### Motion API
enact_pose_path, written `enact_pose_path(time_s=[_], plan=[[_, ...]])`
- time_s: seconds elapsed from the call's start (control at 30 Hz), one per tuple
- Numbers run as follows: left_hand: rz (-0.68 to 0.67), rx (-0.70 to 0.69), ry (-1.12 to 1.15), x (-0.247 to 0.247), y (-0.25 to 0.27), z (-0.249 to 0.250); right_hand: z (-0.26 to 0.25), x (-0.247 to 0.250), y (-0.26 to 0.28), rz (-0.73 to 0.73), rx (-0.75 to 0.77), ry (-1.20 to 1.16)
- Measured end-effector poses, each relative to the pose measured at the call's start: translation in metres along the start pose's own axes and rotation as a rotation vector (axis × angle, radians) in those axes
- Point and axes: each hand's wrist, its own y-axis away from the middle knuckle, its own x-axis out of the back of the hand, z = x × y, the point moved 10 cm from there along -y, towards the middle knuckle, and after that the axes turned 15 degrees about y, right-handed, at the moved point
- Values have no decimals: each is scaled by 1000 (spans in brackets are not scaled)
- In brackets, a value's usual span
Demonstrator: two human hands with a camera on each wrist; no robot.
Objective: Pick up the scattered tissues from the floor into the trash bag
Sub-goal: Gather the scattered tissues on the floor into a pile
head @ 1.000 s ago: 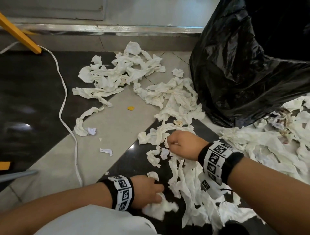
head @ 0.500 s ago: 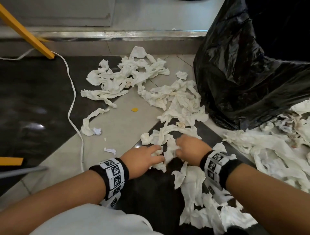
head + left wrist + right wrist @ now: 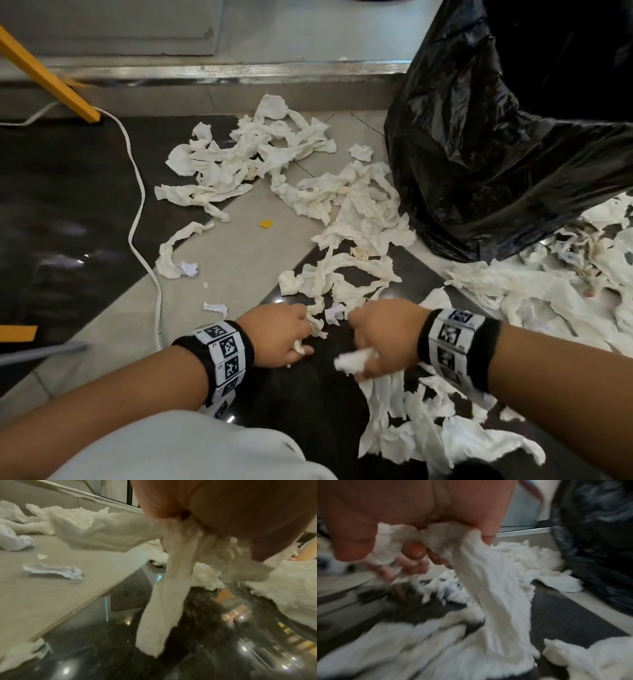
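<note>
Grey and black floor tiles [image 3: 236, 260] are lying under a wide scatter of white tissues [image 3: 346, 205], with a metal sill running along the wall behind. From the head view, a black bag [image 3: 486, 144] is slumping at the upper right, its side touching the nearest tissues, and more tissues are spreading past it to the right. A white cable [image 3: 137, 192] is snaking down the left side near a yellow bar [image 3: 44, 73], and a small yellow scrap [image 3: 266, 224] is sitting on the grey tile, apart from the paper.

Both hands are working close together low in the middle. The left hand [image 3: 279, 337] is curling around a strip [image 3: 313, 320]; the right hand [image 3: 382, 334] is closing on a wad [image 3: 352, 363], with torn tissues trailing below it.

Only the left wrist view is showing how the strip [image 3: 164, 588] is hanging: it is dangling from under the left hand [image 3: 231, 513] down toward the glossy black tile, while another fold is stretching sideways to the left. A crumpled bit of paper [image 3: 54, 572] is lying on the grey tile beside it.

Only the right wrist view, which is blurred, is showing the grip from beneath: the fingers [image 3: 414, 551] of the right hand [image 3: 402, 513] are curling tight into the wad [image 3: 419, 538], and a long tail is draping down onto the tissues on the floor. The bag [image 3: 594, 534] is looming at the right edge there.
</note>
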Motion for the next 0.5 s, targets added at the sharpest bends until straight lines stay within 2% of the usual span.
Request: enact_pose_path(time_s=[0.13, 0.2, 0.33, 0.4, 0.5], plan=[[-6, 34, 5, -2, -2, -5, -59, -57, 16, -128, 333, 248], [-11, 51, 39, -3, 1, -10, -64, -86, 19, -191, 412, 308], [-11, 84, 56, -2, 6, -19, -27, -74, 8, -161, 181, 235], [31, 79, 80, 3, 7, -23, -7, -45, -2, -39, 76, 165], [92, 96, 118, 15, 9, -31, 39, 7, -4, 151, -176, -81]])
